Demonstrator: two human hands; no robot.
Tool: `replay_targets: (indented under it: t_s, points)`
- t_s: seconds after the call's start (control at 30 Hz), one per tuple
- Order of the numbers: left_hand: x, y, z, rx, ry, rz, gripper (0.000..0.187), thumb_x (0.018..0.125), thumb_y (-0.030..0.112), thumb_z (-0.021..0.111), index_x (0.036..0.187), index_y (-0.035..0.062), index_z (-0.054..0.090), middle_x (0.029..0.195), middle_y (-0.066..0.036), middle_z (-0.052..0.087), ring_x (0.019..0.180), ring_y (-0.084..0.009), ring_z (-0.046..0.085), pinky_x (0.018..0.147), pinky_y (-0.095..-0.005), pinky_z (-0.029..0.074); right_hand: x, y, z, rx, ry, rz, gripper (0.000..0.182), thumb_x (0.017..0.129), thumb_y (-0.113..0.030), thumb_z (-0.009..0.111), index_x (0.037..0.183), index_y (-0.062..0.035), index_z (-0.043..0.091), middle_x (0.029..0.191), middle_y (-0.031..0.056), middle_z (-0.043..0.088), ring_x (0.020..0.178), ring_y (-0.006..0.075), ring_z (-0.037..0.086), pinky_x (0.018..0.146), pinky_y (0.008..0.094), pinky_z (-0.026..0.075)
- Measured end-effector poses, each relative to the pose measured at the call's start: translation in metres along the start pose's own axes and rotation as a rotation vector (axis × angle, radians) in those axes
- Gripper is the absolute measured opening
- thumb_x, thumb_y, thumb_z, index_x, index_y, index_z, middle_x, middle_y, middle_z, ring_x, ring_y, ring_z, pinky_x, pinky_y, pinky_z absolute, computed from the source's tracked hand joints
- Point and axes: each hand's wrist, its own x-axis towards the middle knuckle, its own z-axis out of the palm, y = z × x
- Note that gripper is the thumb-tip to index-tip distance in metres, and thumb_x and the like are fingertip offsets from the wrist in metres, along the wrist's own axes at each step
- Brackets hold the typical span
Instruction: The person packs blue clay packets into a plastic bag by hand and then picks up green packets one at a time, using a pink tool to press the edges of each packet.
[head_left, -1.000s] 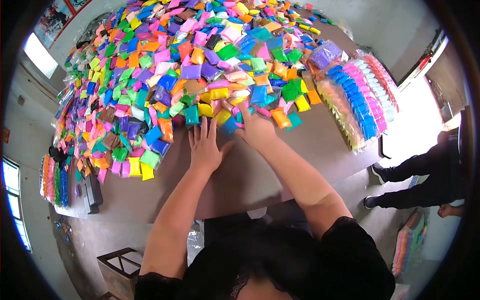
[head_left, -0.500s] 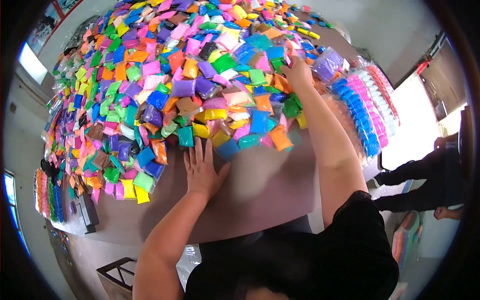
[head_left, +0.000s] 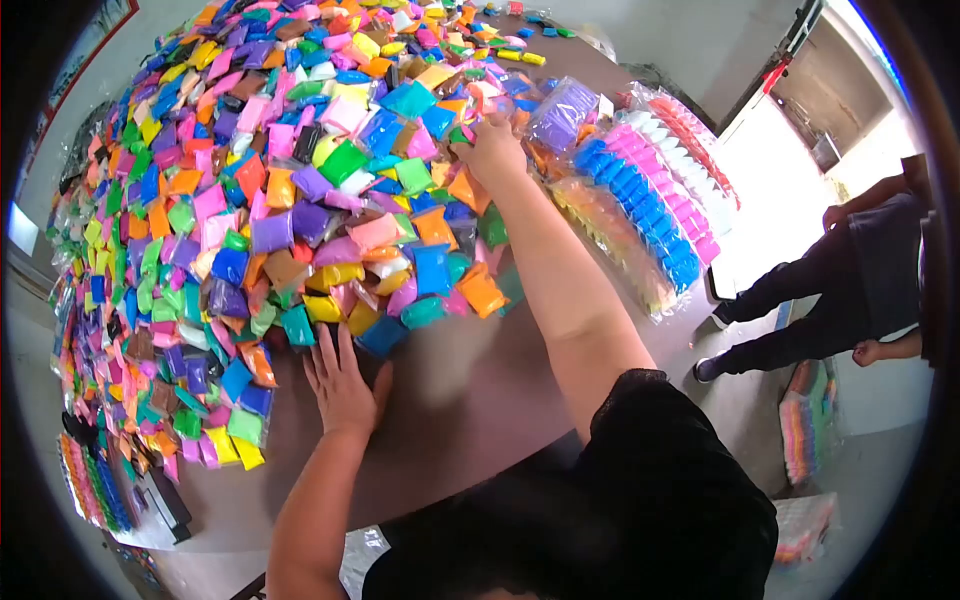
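Note:
A big heap of small colourful plastic packets (head_left: 273, 233) covers much of the table. My left hand (head_left: 345, 392) rests palm down at the heap's near edge, fingers spread, the fingertips by a teal packet (head_left: 298, 326) and a blue packet (head_left: 382, 336). Stretched out to the heap's right side, my right hand (head_left: 494, 152) has its fingers curled down among the packets. A green packet (head_left: 460, 134) shows beside its thumb; what the fingers close on is hidden. Just right of that hand lies a clear bag of purple packets (head_left: 563, 112).
Bagged rows of blue tubs (head_left: 640, 215) and pink tubs (head_left: 672, 190) line the table's (head_left: 470, 400) right side. At the left corner are more coloured rows (head_left: 92, 485) and a black box (head_left: 165, 505). A person in dark clothes (head_left: 830, 270) stands at the right.
The view has swung to the right, so the table and heap sit further left. Both my hands stay at about the same places on the heap, the left flat, the right curled.

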Motion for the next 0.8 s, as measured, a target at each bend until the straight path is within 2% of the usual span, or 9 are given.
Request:
replay_targets:
  t_s: [0.17,0.23,0.3,0.37,0.43,0.6,0.7,0.73,0.8]
  points:
    - [0.000,0.002,-0.004,-0.013,-0.002,-0.026,0.085,0.086,0.045,0.067,0.151,0.0058,0.028,0.155,-0.024,0.024,0.139,-0.0478,0.030,0.116,-0.0584,0.020,-0.027,0.007,-0.013,0.017,0.166,-0.248,0.045,0.072,-0.037,0.082,0.099,-0.0033,0.071,0.129,0.0237,0.053,0.105,0.0362,0.064,0.089,0.0450,0.054]
    - [0.000,0.008,-0.010,-0.043,0.004,-0.050,0.079,0.090,0.044,0.063,0.151,0.0066,0.029,0.154,-0.024,0.026,0.138,-0.0463,0.032,0.116,-0.0577,0.020,-0.067,-0.006,-0.049,0.247,0.345,-0.418,0.042,0.073,-0.038,0.082,0.093,-0.0030,0.070,0.110,0.0177,0.062,0.095,0.0306,0.066,0.084,0.0432,0.054]
    - [-0.001,0.001,0.002,-0.053,0.054,-0.020,0.075,0.093,0.043,0.059,0.151,0.0066,0.029,0.154,-0.024,0.028,0.139,-0.0454,0.033,0.116,-0.0572,0.020,-0.142,-0.033,-0.096,0.719,-0.410,0.023,0.040,0.072,-0.036,0.084,0.087,-0.0033,0.066,0.091,0.0099,0.061,0.090,0.0239,0.064,0.080,0.0416,0.052]
    - [-0.003,-0.007,0.007,-0.054,0.112,0.003,0.071,0.095,0.042,0.055,0.151,0.0066,0.029,0.153,-0.025,0.030,0.139,-0.0445,0.034,0.117,-0.0568,0.021,-0.201,-0.020,-0.060,0.437,-0.422,-0.401,0.037,0.072,-0.033,0.085,0.081,-0.0046,0.063,0.085,0.0051,0.057,0.090,0.0191,0.061,0.077,0.0412,0.051]
    - [-0.002,-0.007,0.007,-0.189,0.129,-0.024,0.066,0.099,0.041,0.049,0.150,0.0058,0.030,0.151,-0.026,0.035,0.138,-0.0440,0.035,0.116,-0.0565,0.023,-0.250,-0.026,-0.025,0.441,-0.857,-0.371,0.037,0.072,-0.031,0.085,0.079,-0.0041,0.060,0.085,0.0067,0.057,0.092,0.0229,0.060,0.082,0.0387,0.051]
    - [-0.004,-0.018,0.012,-0.367,0.289,0.015,0.063,0.101,0.043,0.046,0.148,0.0028,0.034,0.147,-0.027,0.041,0.135,-0.0422,0.041,0.114,-0.0526,0.029,-0.301,-0.037,0.021,0.535,-0.345,-0.580,0.042,0.070,-0.034,0.086,0.091,-0.0031,0.067,0.105,0.0148,0.065,0.104,0.0328,0.062,0.092,0.0377,0.051]
    - [-0.007,-0.023,0.009,-0.591,0.335,-0.028,0.057,0.101,0.038,0.047,0.145,0.0009,0.039,0.146,-0.027,0.043,0.134,-0.0419,0.042,0.112,-0.0482,0.033,-0.274,-0.040,0.016,0.571,-0.332,-0.643,0.040,0.074,-0.032,0.084,0.098,-0.0038,0.069,0.115,0.0161,0.065,0.110,0.0320,0.062,0.092,0.0388,0.051]
    - [-0.008,-0.024,0.011,-0.636,0.448,-0.046,0.044,0.101,0.029,0.050,0.134,-0.0003,0.052,0.135,-0.024,0.054,0.125,-0.0401,0.051,0.106,-0.0447,0.041,-0.256,-0.050,0.003,0.552,-0.259,-0.629,0.034,0.079,-0.029,0.081,0.098,-0.0041,0.069,0.113,0.0157,0.067,0.105,0.0319,0.064,0.091,0.0388,0.052]
    - [-0.011,-0.030,0.012,-0.696,0.468,-0.083,0.038,0.100,0.025,0.051,0.128,-0.0004,0.057,0.127,-0.023,0.059,0.118,-0.0392,0.055,0.101,-0.0444,0.044,-0.210,-0.080,-0.019,0.476,-0.205,-0.561,0.030,0.082,-0.027,0.079,0.099,-0.0049,0.069,0.104,0.0156,0.068,0.099,0.0315,0.065,0.086,0.0403,0.053]
